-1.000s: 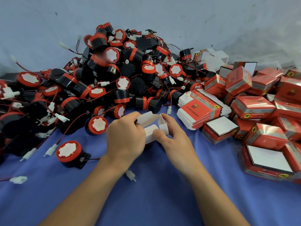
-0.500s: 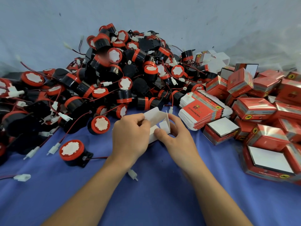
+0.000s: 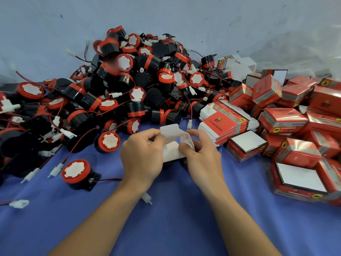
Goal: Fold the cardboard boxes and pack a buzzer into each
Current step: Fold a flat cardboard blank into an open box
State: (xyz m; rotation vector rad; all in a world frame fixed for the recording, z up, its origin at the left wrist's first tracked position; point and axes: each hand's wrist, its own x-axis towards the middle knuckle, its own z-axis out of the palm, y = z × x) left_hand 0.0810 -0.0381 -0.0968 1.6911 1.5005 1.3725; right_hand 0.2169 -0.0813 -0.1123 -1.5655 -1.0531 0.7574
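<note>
Your blue worktop (image 3: 184, 228) carries a heap of red-and-black buzzers (image 3: 129, 85) at the back left, finished red boxes (image 3: 295, 126) piled on the right, and a stack of flat boxes (image 3: 227, 124) between them. In front of the heap, your left hand (image 3: 142, 159) and right hand (image 3: 201, 157) both grip one half-folded box (image 3: 173, 145), its white inside showing.

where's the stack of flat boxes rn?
Head view, right of centre on the blue cloth: the stack of flat boxes lies just beyond the right hand, with the buzzer pile to its left and folded red boxes to its right.
</note>
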